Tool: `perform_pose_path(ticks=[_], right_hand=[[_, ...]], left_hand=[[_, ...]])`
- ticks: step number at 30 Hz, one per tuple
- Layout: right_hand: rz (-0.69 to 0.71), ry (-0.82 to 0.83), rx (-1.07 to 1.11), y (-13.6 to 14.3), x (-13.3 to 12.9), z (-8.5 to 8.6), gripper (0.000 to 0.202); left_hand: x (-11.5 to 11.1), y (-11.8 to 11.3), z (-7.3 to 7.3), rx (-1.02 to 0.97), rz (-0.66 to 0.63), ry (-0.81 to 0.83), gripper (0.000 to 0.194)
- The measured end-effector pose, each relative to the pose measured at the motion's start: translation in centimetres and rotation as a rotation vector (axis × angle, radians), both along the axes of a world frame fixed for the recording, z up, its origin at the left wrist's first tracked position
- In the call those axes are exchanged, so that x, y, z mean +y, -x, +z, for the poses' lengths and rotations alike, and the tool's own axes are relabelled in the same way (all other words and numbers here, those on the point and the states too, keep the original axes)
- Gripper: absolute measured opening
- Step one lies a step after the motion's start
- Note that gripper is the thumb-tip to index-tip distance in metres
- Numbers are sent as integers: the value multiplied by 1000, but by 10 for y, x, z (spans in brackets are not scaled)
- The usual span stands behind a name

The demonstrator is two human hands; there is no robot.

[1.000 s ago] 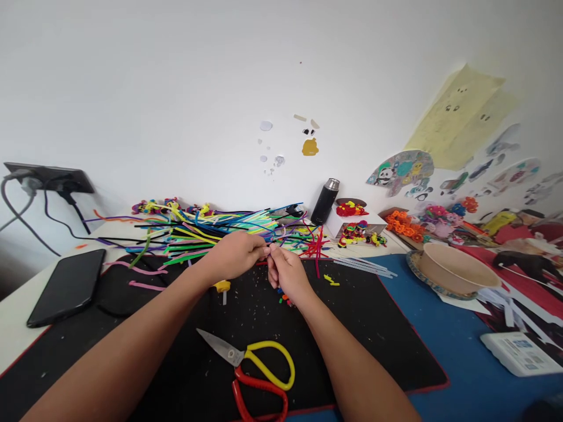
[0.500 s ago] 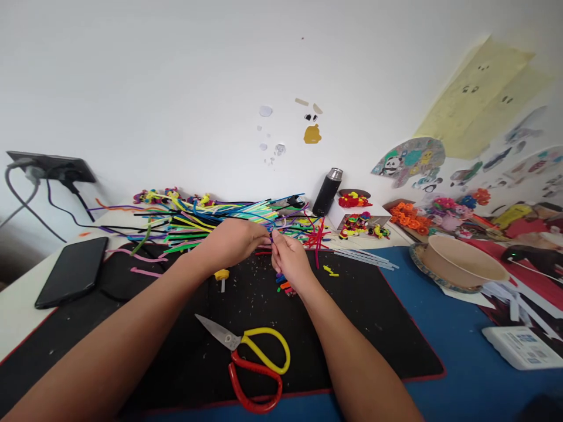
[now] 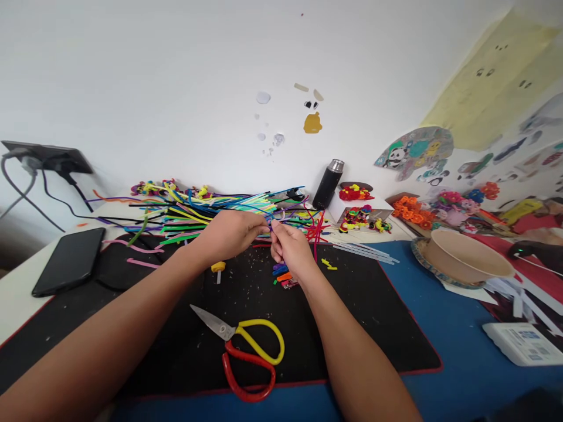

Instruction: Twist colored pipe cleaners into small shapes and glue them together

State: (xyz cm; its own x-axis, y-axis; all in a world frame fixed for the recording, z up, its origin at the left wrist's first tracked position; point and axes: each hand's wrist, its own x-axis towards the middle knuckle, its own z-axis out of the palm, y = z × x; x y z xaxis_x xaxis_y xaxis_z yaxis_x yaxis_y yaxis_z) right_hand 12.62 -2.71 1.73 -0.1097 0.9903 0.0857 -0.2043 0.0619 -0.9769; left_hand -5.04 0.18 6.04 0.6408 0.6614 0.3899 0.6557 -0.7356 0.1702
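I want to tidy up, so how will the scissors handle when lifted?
The scissors look stiff, given the metal blade. Lifted by the yellow loop, they might swing open at the pivot. Lying flat, they probably won't roll.

The view has tipped down, so the red handle point(image 3: 249, 394) of the scissors point(image 3: 227, 333), cut off a second ago, now shows whole over the mat's point(image 3: 382, 305) near edge. More of the small coloured pieces point(image 3: 284, 276) toward its far edge shows below the right hand point(image 3: 290, 246). A bluish-purple bit point(image 3: 270, 225) now shows more clearly between its fingertips and the left hand's point(image 3: 233, 231).
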Motion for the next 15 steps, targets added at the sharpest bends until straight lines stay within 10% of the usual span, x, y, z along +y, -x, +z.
perform_pose_path(ticks=[10, 15], right_hand=[[-64, -117, 51, 4, -2, -2, 54], [-97, -83, -37, 1, 3, -8, 55]], left_hand=[[-5, -10, -3, -385, -12, 410, 38], [0, -9, -8, -182, 5, 87, 29]])
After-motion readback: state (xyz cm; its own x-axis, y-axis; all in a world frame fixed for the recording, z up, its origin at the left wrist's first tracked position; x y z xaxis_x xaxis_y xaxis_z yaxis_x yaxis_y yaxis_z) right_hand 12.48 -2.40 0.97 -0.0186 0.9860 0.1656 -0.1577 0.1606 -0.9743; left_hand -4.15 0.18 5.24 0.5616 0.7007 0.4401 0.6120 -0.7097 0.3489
